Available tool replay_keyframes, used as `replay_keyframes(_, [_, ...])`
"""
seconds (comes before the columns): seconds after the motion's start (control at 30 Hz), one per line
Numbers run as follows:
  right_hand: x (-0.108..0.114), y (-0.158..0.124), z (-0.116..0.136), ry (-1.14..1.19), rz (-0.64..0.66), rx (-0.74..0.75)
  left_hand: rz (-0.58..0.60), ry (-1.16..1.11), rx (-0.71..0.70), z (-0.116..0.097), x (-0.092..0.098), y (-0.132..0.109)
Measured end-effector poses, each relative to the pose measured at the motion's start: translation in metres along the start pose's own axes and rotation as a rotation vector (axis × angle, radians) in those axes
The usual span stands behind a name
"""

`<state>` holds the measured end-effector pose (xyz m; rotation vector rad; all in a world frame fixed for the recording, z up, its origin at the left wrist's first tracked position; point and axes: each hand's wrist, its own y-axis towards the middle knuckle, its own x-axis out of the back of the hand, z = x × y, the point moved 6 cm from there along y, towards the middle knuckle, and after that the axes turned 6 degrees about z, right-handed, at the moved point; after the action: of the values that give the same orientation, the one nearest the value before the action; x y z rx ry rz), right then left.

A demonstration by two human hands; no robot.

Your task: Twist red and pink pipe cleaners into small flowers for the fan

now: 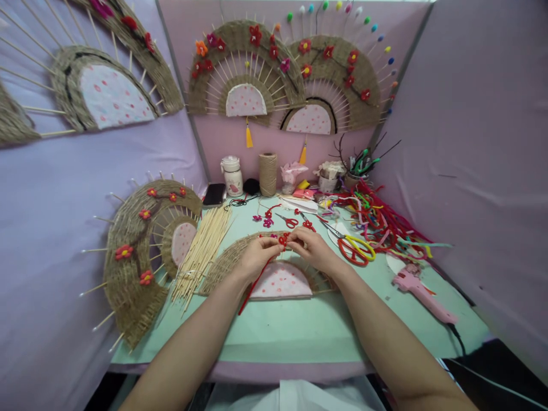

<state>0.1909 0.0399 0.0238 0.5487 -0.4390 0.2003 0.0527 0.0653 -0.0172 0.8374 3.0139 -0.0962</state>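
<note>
Both hands meet over a twine-woven fan (231,254) that lies flat on the table, its pale half-round centre (280,281) dotted with pink. My left hand (259,256) pinches a red pipe cleaner (253,290), whose long loose end trails down toward the front. From the other side my right hand (311,246) pinches the looped upper part of that pipe cleaner, bent like flower petals. The fingertips of the two hands almost touch, partly hiding the loops. Small red and magenta pipe-cleaner flowers (268,221) lie just beyond the hands.
Bamboo sticks (205,242) lie left, beside a finished fan (124,268). Small scissors (287,221) and large scissors (355,249) lie beyond and right of the hands. A pink glue gun (423,294) with a cord, a pipe-cleaner pile (377,220) and a twine spool (268,174) stand around.
</note>
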Motion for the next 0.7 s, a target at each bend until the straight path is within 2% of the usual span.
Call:
replay_keyframes(0.1, [-0.002,-0.001,-0.009,0.049,-0.025,-0.083,-0.061,0.163,-0.068,-0.005,0.001,-0.001])
replay_keyframes(0.2, [-0.009,-0.004,-0.024,0.184,-0.035,-0.234,-0.129,0.354,-0.171,-0.011,0.0,-0.005])
replay_keyframes(0.33, [-0.026,-0.01,-0.045,0.542,0.015,-0.505,-0.194,0.67,-0.403,-0.023,-0.011,-0.015])
replay_keyframes(0.4, [-0.035,-0.012,-0.045,0.696,0.074,-0.596,-0.187,0.708,-0.454,-0.025,-0.015,-0.017])
replay_keyframes(0.47, [-0.033,-0.01,-0.04,0.711,0.07,-0.587,-0.21,0.622,-0.416,-0.023,-0.01,-0.015])
replay_keyframes(0.53, [-0.023,-0.006,-0.029,0.598,0.021,-0.476,-0.214,0.403,-0.276,-0.016,0.0,-0.009])
replay_keyframes(0.6, [-0.012,-0.003,-0.015,0.455,-0.004,-0.319,-0.135,0.096,-0.079,-0.003,0.006,-0.002])
replay_keyframes(0.7, [0.0,-0.001,0.001,0.292,-0.017,-0.132,0.065,-0.296,0.144,0.009,0.003,0.001])
